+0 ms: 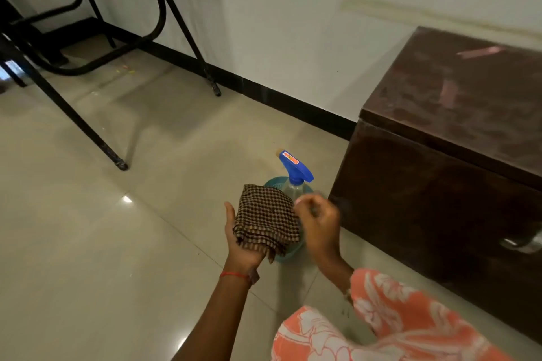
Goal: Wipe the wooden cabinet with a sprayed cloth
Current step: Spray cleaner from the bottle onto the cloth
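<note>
A folded brown checked cloth (266,218) lies on the palm of my left hand (242,246), which holds it flat above the floor. Just right of the cloth hovers my right hand (318,224), its fingers loosely curled and blurred, holding nothing that I can see. Behind both hands a clear spray bottle (294,184) with a blue trigger head stands in a small teal basket (277,183) on the floor. The dark wooden cabinet (457,138) stands at the right against the wall, its top dusty and smeared.
Black metal table legs (88,126) and a curved frame occupy the upper left. A black skirting strip (293,105) runs along the white wall. The floor is glossy beige tile. A metal handle (525,243) shows on the cabinet's front at the right edge.
</note>
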